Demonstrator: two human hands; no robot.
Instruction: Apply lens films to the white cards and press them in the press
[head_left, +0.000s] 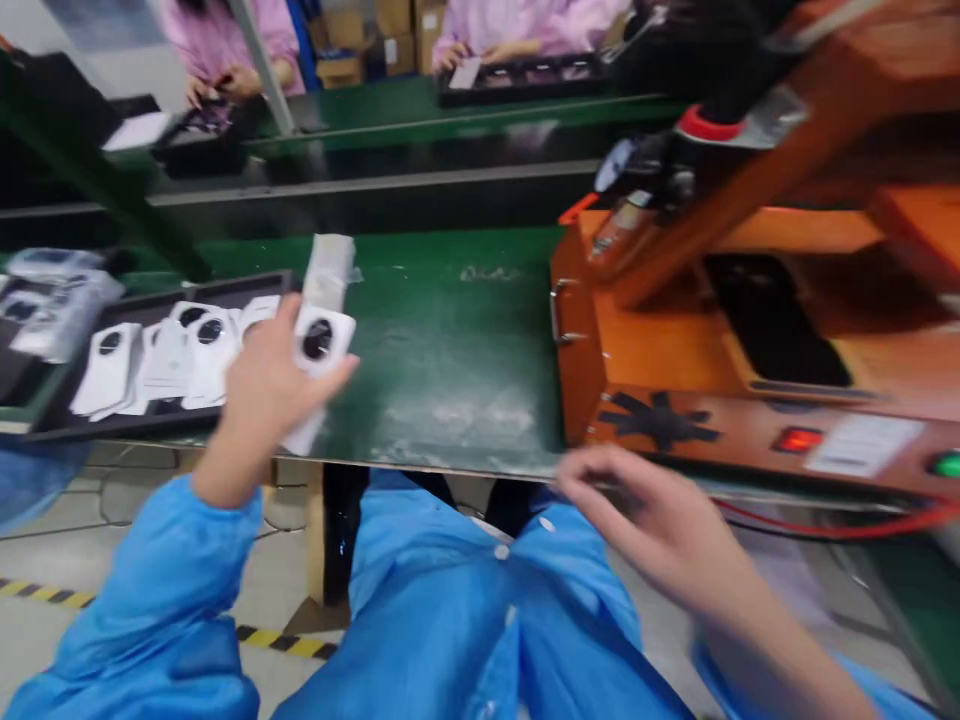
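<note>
At the right end of a dark tray (169, 412), my left hand (266, 375) grips a white phone back cover (341, 330) with a round black camera disc. The thumb reaches across the cover to its right edge, and the index finger lies along its left side; the other fingertips are hidden. More white back covers (112, 370) lie overlapping in the tray, left of this hand. Behind the held cover is a stack in clear wrapping (330, 265). My right hand (645, 510), slightly blurred, hovers by the bench's front edge, fingers loosely curled and apart, with nothing visible in them.
An orange press machine (581, 370) stands on the right of the green bench (450, 380), with a dark phone-shaped plate (780, 320) on its bed. Wrapped parts (67, 300) lie at far left. Across the line, people in pink work over black trays (525, 85).
</note>
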